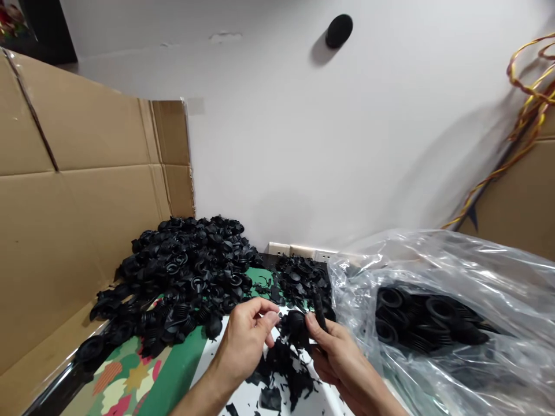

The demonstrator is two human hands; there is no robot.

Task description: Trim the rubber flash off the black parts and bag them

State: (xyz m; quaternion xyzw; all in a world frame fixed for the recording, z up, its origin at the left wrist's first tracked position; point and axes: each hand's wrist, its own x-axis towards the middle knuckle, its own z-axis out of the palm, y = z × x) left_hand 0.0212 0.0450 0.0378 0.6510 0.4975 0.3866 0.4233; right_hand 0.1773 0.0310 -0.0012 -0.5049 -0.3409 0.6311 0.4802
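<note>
My right hand (pixel 336 352) holds a ribbed black rubber part (pixel 295 328) between thumb and fingers, near the middle of the lower view. A dark stick-like item (pixel 319 312) also rises from that hand; what it is I cannot make out. My left hand (pixel 249 341) is just left of the rubber part, its thumb and index finger bent close together; whether a small scrap is between them is too small to tell. Black scraps (pixel 284 370) lie on the white surface (pixel 208 355) below both hands.
A large heap of black rubber parts (pixel 186 271) stands at the left beside a cardboard panel (pixel 87 208). Behind my hands is a smaller pile of scraps (pixel 303 277). At the right, a clear plastic bag (pixel 433 260) holds black ring-shaped parts (pixel 433 318). Sockets (pixel 299 251) line the wall.
</note>
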